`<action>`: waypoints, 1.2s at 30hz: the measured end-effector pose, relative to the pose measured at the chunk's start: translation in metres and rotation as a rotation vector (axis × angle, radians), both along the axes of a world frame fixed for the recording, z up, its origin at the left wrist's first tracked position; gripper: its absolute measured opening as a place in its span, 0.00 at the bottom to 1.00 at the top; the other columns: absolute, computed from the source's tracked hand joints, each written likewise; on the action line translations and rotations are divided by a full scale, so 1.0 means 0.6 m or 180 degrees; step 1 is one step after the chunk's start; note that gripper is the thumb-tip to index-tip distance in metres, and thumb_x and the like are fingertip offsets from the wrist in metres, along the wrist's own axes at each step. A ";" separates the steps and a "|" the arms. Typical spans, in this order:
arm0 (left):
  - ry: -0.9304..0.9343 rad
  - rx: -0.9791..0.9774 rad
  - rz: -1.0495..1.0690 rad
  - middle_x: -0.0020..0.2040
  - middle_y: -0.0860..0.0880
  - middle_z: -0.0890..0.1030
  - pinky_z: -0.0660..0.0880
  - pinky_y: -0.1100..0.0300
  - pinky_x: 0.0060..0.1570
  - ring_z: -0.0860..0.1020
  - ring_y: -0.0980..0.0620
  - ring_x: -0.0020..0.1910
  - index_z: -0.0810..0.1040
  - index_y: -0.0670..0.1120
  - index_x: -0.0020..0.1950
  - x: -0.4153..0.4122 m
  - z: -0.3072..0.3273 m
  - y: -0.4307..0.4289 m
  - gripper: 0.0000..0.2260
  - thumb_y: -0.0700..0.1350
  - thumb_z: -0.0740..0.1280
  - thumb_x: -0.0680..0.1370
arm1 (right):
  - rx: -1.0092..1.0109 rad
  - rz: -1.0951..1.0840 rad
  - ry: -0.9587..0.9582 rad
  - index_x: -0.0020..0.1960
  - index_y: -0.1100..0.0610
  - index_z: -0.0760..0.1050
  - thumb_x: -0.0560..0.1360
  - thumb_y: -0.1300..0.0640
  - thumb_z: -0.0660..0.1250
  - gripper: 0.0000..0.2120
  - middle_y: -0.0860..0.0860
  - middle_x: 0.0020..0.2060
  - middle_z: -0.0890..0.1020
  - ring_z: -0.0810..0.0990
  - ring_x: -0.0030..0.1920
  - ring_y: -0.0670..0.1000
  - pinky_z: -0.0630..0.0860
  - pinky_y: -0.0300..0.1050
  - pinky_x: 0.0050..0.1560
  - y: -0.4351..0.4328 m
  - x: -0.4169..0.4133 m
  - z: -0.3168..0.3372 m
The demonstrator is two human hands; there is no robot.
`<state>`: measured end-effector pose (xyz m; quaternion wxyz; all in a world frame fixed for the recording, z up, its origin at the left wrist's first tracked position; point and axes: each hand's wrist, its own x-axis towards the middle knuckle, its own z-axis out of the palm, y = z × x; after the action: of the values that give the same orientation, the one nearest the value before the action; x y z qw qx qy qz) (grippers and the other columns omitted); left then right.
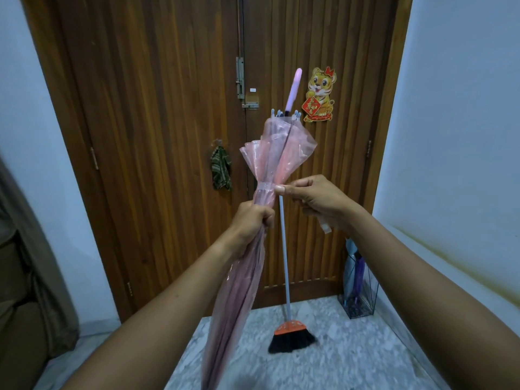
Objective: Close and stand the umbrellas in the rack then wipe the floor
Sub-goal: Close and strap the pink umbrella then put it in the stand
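Observation:
A folded pink see-through umbrella (270,153) points up in front of me, its pale pink handle at the top near the door latch. My left hand (250,223) grips the bunched canopy around the middle. My right hand (315,201) pinches the umbrella's closing strap at the gathered canopy, thumb pressed against it. A wire rack (358,308) stands in the right corner by the door and holds a purple umbrella (359,273) and a pale one beside it.
A broom (289,332) with an orange head and black bristles leans on the wooden double door (157,130). A striped cloth (221,168) hangs on the door. The floor (351,358) is speckled marble. A brown sofa edge is at the far left.

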<state>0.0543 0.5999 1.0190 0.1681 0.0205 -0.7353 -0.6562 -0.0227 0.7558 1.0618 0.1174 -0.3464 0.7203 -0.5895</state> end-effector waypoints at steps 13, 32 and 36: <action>-0.0303 -0.0362 -0.0723 0.49 0.40 0.83 0.78 0.47 0.54 0.81 0.40 0.51 0.79 0.40 0.56 -0.009 -0.001 -0.013 0.17 0.45 0.70 0.69 | -0.0496 -0.0124 0.0288 0.51 0.62 0.82 0.71 0.51 0.77 0.15 0.50 0.39 0.85 0.85 0.37 0.45 0.77 0.34 0.39 -0.012 -0.006 -0.008; -0.0555 0.1234 -0.1888 0.25 0.48 0.67 0.71 0.59 0.28 0.67 0.52 0.18 0.71 0.42 0.36 0.007 0.000 -0.023 0.12 0.39 0.64 0.53 | -0.0152 0.0383 -0.0100 0.44 0.58 0.80 0.75 0.54 0.72 0.07 0.45 0.32 0.80 0.77 0.34 0.43 0.72 0.41 0.43 -0.003 0.001 -0.003; -0.0631 0.1073 -0.1998 0.30 0.44 0.75 0.77 0.58 0.31 0.75 0.49 0.27 0.74 0.38 0.39 0.014 0.005 -0.023 0.11 0.37 0.63 0.57 | -0.0629 0.0902 -0.0376 0.49 0.62 0.77 0.76 0.59 0.71 0.07 0.54 0.38 0.76 0.78 0.39 0.50 0.75 0.48 0.51 -0.007 -0.001 -0.014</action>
<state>0.0625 0.5862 1.0223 -0.1192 -0.1152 -0.6001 -0.7825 -0.0234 0.7515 1.0535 0.2068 -0.4191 0.5946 -0.6542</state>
